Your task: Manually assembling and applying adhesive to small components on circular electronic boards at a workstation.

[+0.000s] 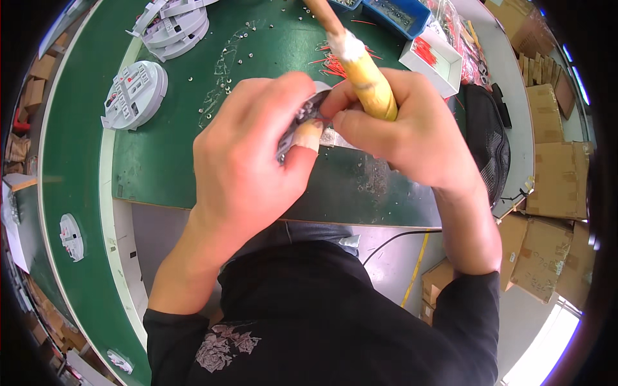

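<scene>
**Mid-job on a grey housing, loads of parts left**

Left hand point(241, 154) is curled snugly round a grey housing point(301, 117), thumb across its inside; the piece is up off the green bench point(335, 193), mostly hidden; right hand point(402, 122) is wrapped round a yellow-handled tool point(370, 77) (far end's out of view), thumb and forefinger right by the housing; can't tell if they're pinching anything; I'd guess this one's partway done; the round grey unit point(135, 96) at left has parts fitted, finished or not, dunno; loose red wires point(332, 64) suggest more to do.
</scene>
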`<state>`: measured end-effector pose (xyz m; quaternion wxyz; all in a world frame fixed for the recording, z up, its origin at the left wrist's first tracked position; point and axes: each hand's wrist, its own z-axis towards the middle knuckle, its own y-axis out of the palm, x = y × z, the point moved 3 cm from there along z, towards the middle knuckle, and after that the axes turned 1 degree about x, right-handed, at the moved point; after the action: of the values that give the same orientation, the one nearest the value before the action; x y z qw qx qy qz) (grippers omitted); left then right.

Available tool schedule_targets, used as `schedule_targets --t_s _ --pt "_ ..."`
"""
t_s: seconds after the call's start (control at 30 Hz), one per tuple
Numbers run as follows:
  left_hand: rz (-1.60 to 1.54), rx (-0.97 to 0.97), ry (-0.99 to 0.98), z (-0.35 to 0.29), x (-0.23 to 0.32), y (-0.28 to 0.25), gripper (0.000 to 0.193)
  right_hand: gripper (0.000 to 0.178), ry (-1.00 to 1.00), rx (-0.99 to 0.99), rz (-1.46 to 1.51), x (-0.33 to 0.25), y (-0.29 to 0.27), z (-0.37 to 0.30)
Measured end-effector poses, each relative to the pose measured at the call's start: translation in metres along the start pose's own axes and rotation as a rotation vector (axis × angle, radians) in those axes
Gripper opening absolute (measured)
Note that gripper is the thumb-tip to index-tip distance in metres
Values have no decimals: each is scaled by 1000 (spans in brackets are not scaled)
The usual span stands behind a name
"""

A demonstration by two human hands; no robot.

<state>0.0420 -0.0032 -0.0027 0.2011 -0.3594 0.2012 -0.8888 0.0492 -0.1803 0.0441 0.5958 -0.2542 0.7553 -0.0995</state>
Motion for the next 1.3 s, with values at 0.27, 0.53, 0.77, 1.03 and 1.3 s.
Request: schedule_targets --t_s 0.27,0.53,0.77,1.03,1.3 --pt "-872 -63 -756 -6 -24 5 36 28 -639 279 -342 32 27 -15" --pt "-949 71 -776 3 -54 13 37 24 -643 404 -490 12 5 13" --pt "-27 -188 220 -17 -22 36 26 25 -731 448 779 12 -26 87" --pt "-86 -333 72 -26 -21 20 28 21 -682 408 1018 12 36 151" --pt "-899 116 -802 -5 -84 0 20 31 -662 349 1173 11 11 106"
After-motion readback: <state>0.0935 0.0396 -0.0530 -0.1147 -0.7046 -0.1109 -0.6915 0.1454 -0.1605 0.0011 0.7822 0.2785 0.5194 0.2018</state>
